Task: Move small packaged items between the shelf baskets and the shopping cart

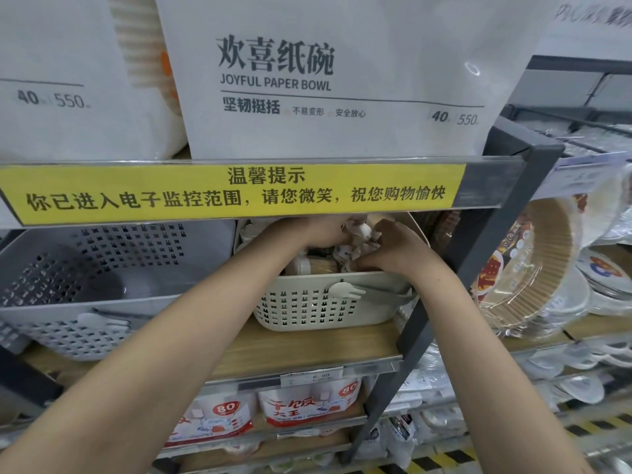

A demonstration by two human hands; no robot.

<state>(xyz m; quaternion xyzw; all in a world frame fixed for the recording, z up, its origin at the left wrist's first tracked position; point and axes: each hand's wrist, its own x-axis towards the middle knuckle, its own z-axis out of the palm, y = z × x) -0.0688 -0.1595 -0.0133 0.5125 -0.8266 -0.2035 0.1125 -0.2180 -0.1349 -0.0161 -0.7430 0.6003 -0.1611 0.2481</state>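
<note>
Your left hand (323, 230) and right hand (393, 249): both inside the cream perforated plastic basket (318, 302) on the wooden shelf board (307, 350), wrists crossing its front rim. Small white crinkled packaged items (357, 246): bunched between the two hands at the middle of the basket. Your right fingers curl round the bunch from the right, knuckles toward you; your left fingers close on it from the left, though their tips are hidden behind the packets, so how tightly they pinch cannot be told.

More packets and small white bottle-shaped items (301, 266) lie lower in the basket, just beneath your left wrist.

Edges and room: the yellow printed notice strip (232, 193) on the shelf lip above sits close over your knuckles; headroom is tight. The basket's front rim lies under both forearms. A dark grey metal upright post (478, 254) stands just beside the basket's right end. A grey perforated plastic basket (85, 278) sits to the left, near the cream one, with bare shelf board in front of both.

Materials: the cream basket has rounded corners, rows of small cut-out holes, and a pale spoon-shaped clip (345, 290) on its front. White glossy paper-bowl packs (342, 80) stand on the shelf above. Stacked brown pleated paper liners in clear wrap (533, 265) lean to the right of the post.
</note>
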